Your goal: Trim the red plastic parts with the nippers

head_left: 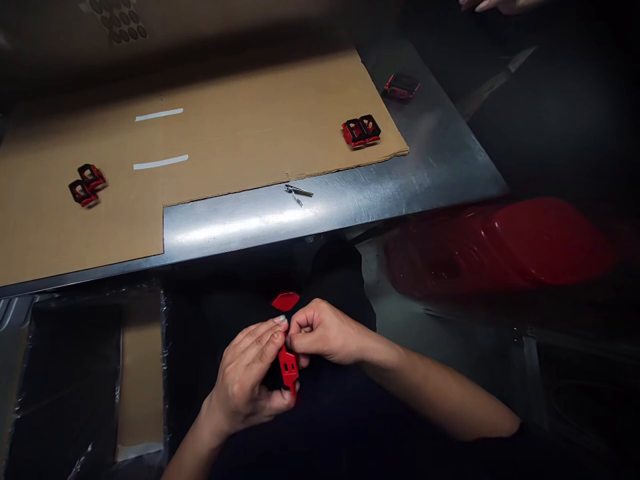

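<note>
Head camera is showing both hands working close together over the person's dark-clothed lap. The left hand (250, 380) is gripping a red part (289, 367), its fingers lying along the upper side and its thumb supporting the lower end. The right hand (320, 333) is closing on the upper end of that part, forefinger curling and thumb pressing there; the fingertips are hiding anything small between them. A flat red piece (285, 301) is showing just beyond the fingertips, and whether it is joining the part cannot be told.

Beyond the lap, a metal counter (235, 223) is carrying a cardboard sheet (250, 133). Two red-and-black clusters are resting on the cardboard, one toward the left (87, 185), one near its right corner (361, 131). Another red-and-black piece (402, 87) is sitting on bare metal beyond that corner. Small metallic bits (299, 191) are lying near the cardboard's edge. Another person's hand (505, 5) is partly showing at top right, its state unclear.
</note>
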A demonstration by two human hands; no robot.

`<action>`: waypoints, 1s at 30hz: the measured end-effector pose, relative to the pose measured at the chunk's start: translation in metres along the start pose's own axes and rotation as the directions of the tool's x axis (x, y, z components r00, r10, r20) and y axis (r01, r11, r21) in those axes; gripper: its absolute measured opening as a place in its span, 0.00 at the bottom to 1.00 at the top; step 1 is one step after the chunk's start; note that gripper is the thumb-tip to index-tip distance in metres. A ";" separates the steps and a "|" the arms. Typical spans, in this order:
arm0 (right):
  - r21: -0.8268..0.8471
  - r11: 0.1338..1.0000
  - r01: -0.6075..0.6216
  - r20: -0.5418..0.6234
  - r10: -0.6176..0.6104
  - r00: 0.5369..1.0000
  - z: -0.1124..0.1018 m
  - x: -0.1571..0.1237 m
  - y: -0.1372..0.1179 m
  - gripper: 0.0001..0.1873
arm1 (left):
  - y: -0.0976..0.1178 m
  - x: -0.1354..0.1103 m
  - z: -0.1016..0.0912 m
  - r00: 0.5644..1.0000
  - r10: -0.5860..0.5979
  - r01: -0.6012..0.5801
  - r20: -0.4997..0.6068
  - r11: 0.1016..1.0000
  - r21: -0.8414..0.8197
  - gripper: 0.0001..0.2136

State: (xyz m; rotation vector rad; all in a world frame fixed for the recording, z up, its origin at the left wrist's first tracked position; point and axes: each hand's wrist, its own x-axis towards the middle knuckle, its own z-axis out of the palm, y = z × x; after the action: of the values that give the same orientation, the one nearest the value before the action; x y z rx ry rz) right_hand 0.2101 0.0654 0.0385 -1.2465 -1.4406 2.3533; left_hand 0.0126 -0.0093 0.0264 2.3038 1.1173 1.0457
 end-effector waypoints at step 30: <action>-0.123 0.991 0.055 0.010 -0.055 0.998 -0.005 -0.008 -0.007 0.06 | -0.002 0.000 -0.001 0.999 0.032 -0.032 -0.020 0.999 -0.003 0.42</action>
State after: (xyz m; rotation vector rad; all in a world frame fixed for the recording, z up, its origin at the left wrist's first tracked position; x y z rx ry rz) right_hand 0.2172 0.0686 0.0477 -1.2111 -1.6230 2.2660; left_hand 0.0108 -0.0082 0.0261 2.3206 1.0897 1.0839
